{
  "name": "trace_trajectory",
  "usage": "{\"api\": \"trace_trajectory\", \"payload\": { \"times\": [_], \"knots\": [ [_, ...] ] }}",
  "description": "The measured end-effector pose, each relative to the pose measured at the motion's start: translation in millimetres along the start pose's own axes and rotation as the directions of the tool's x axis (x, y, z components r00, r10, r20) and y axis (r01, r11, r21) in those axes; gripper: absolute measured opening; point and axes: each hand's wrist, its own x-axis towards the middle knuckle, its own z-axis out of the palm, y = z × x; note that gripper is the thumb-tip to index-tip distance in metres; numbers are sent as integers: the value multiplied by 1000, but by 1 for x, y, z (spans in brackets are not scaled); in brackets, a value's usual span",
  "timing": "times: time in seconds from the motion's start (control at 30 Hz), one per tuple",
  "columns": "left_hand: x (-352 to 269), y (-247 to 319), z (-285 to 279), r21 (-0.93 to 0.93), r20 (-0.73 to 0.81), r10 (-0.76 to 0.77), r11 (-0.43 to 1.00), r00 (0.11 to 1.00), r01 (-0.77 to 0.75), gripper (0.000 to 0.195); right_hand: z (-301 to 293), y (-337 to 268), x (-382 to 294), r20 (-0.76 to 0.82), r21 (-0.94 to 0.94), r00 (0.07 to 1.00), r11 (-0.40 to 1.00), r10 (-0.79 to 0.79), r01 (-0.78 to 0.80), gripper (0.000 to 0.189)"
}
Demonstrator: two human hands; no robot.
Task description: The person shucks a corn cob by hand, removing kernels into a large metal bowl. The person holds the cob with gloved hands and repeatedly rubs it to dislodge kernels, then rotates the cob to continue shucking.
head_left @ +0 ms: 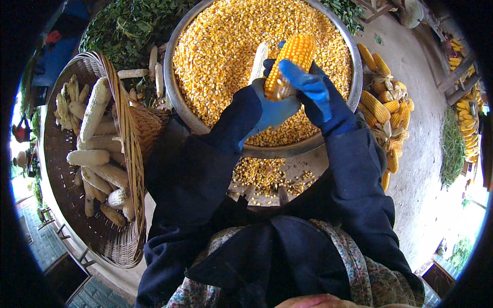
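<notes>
A yellow ear of corn (298, 50) is held above a wide metal basin (358, 77) heaped with loose corn kernels (219, 50). My left hand (274, 111), in a blue-coated work glove, cups the ear's lower end. Gloved the same way, my right hand (310, 86) grips the ear from the right, its thumb lying across the kernels. Near the ear's base a few kernels look stripped off. A bare white cob (259, 59) juts up beside my left hand; I cannot tell whether the hand holds it or it rests on the kernels.
On the left stands a woven basket (139, 165) of stripped cobs (94, 111). Several unshelled ears (379, 109) lie on the concrete floor (416, 154) to the right. Green leafy stalks (131, 30) are piled behind the basket. Spilled kernels (258, 173) lie below the basin's near rim.
</notes>
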Motion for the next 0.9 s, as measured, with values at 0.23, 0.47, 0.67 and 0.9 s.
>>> {"api": "trace_trajectory", "payload": {
  "times": [0.23, 0.47, 0.67, 0.9],
  "knots": [
    [7, -18, 5, -45, -87, 7, 999, 996, -11, 54, -2, -29, -14, -41, 123, 996, 990, 81, -75, 57],
    [17, -24, -1, -200, 10, 78, 977, 997, -74, 46, 7, -28, -17, -17, 43, 1000, 999, 12, -11, 42],
    [-7, -20, -10, -527, 125, 267, 834, 955, -165, 53, -13, -44, -22, -101, 301, 993, 953, 55, -22, 47],
    [-10, -17, -7, -344, 153, 85, 939, 985, -28, 49, -2, -42, -22, 99, 362, 993, 932, -62, 22, 49]
  ]
}}
